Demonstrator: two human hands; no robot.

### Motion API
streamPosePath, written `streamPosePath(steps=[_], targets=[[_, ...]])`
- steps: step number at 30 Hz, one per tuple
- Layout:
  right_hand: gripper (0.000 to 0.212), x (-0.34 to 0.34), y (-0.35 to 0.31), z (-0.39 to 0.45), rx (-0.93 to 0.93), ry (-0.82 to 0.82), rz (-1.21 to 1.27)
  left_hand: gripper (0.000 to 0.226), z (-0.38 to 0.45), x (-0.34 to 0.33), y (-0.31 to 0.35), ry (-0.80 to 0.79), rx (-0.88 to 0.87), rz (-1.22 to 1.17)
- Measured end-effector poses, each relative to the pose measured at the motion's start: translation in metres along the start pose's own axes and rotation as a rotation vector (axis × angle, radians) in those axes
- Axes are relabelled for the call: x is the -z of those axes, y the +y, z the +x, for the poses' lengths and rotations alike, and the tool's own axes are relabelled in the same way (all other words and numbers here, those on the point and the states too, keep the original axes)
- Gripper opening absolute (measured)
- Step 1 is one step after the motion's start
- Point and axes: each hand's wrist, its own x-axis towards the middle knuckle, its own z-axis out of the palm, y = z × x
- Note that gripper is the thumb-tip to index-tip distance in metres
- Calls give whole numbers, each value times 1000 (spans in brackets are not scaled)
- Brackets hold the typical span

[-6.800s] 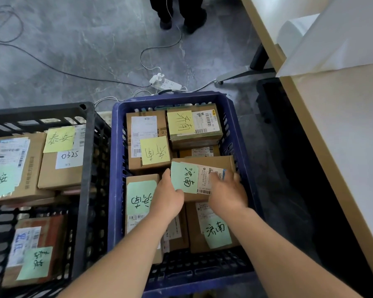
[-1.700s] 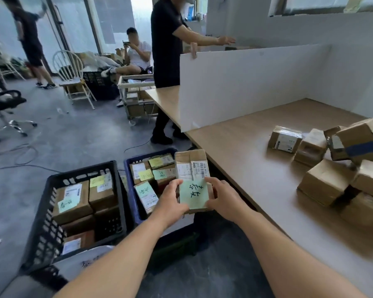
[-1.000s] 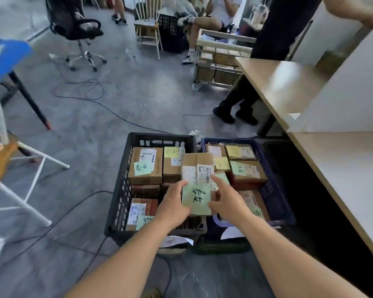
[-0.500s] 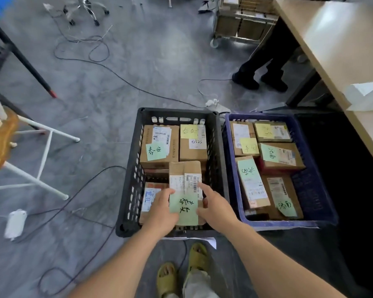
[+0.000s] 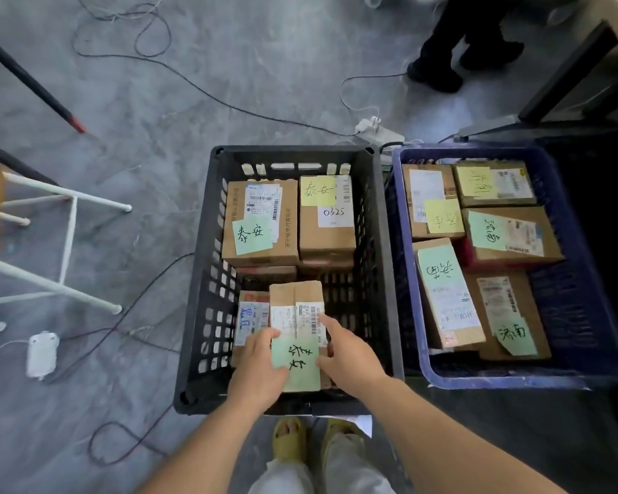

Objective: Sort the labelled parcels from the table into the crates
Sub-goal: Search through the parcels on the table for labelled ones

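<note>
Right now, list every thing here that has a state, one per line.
held parcel: gripped by both hands, low inside the black crate, green note on top.
left hand: grips the parcel's left edge.
right hand: grips its right edge.
black crate: partly filled, labelled parcels inside.
blue crate: partly filled, labelled parcels inside.

Brown cardboard parcel [image 5: 296,308] bears a pale green sticky note [image 5: 297,361] with black handwriting. The black crate [image 5: 382,265] has lattice walls; the blue crate [image 5: 585,265] holds brown boxes with green and yellow notes. Grey mottled floor [image 5: 157,137]; yellow slippers [image 5: 289,440].
</note>
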Motion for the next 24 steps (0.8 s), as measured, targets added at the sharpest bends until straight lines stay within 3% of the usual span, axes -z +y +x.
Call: streamPosePath(steps=[19,24], targets=[[73,-62,-20,75,-69,-17,-28,62,67,8,-50,-32,29,59],[69,-77,-39,116,-19,7,-62,61,95,16,-48,-12,87,190]])
